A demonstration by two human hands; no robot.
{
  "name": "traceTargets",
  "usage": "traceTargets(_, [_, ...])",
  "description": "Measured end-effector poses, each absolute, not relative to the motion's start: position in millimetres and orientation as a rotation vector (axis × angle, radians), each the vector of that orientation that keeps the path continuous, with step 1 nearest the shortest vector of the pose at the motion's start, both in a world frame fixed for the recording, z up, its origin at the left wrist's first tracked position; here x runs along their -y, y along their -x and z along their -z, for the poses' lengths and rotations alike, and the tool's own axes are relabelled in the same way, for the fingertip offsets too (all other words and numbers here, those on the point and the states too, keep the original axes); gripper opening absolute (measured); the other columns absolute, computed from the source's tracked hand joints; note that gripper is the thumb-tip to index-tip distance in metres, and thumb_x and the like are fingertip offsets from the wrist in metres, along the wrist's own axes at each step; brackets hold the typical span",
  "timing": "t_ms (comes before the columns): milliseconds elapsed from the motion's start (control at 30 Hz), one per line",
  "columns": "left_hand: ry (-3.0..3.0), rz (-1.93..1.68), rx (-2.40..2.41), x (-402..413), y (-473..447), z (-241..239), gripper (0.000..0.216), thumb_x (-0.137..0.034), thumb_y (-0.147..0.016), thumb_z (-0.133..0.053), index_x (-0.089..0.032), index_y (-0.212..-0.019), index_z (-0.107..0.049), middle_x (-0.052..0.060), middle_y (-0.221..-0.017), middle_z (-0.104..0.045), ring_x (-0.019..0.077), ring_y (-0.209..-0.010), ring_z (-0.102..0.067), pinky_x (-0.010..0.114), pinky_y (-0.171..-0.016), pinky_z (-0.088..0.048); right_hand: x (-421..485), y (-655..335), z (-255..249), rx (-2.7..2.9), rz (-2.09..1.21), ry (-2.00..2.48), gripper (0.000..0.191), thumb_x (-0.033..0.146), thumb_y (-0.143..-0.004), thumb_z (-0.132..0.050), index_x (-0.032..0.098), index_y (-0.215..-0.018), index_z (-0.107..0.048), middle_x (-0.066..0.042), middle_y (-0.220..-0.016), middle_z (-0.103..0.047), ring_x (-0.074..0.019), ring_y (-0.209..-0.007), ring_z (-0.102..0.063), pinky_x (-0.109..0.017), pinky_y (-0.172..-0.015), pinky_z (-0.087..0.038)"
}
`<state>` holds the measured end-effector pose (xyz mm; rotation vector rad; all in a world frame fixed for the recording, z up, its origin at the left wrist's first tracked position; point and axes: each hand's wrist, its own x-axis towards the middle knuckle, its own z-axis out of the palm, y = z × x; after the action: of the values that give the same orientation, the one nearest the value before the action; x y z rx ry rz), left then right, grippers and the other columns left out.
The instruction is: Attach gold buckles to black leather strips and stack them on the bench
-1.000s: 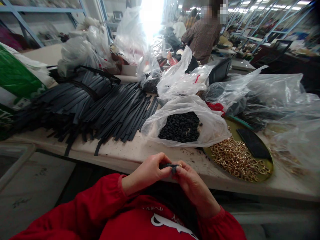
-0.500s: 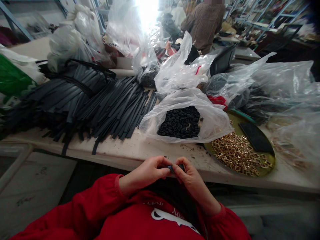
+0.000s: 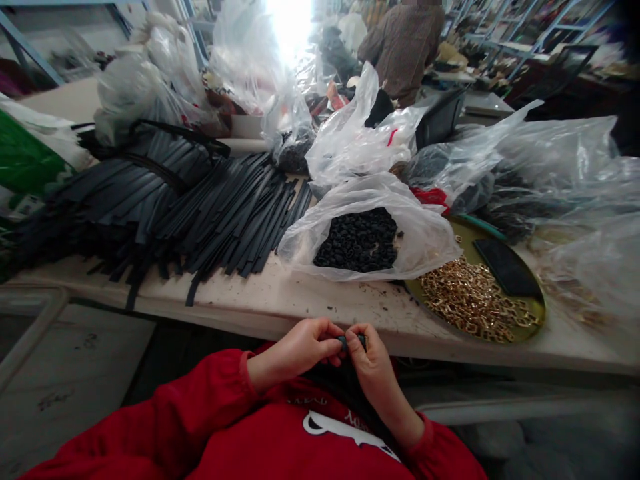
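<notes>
My left hand and my right hand meet just below the table's front edge, both pinched on a small black strap piece held between the fingertips. Both sleeves are red. Right above the hands lies an open clear bag of small black loops. To its right sits a round brass-coloured tray heaped with small gold metal buckles, with a flat black piece lying on it. A wide pile of long black straps covers the table's left half.
Several clear plastic bags crowd the table's back and right. A green and white sack sits at far left. Another person in a brown top works at the far end. Grey floor lies left of my lap.
My hands have dropped slightly toward my lap while still pinching the small black piece, and the view has tilted a little downward. Nothing on the table has moved.
</notes>
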<state>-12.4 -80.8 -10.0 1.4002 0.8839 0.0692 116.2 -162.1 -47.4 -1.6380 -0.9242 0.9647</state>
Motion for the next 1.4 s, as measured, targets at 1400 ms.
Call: traceTargets(1400, [-2.489, -0.223, -1.118, 16.2, 26.0, 22.0, 0.015, -0.027, -0.081, -0.050, -0.018, -0.084, -0.062, 0.006, -0.084, -0.063, 0.0201, -0.081, -0.057, 0.028, -0.073, -0.041, 103.7, -188.1, 70.9, 1.628, -0.038, 2.082, 0.041, 0.050, -0.086, -0.028, 0.019, -0.075, -0.053, -0.010, -0.071, -0.060, -0.0266, -0.066, -0.055, -0.037, -0.062, -0.037])
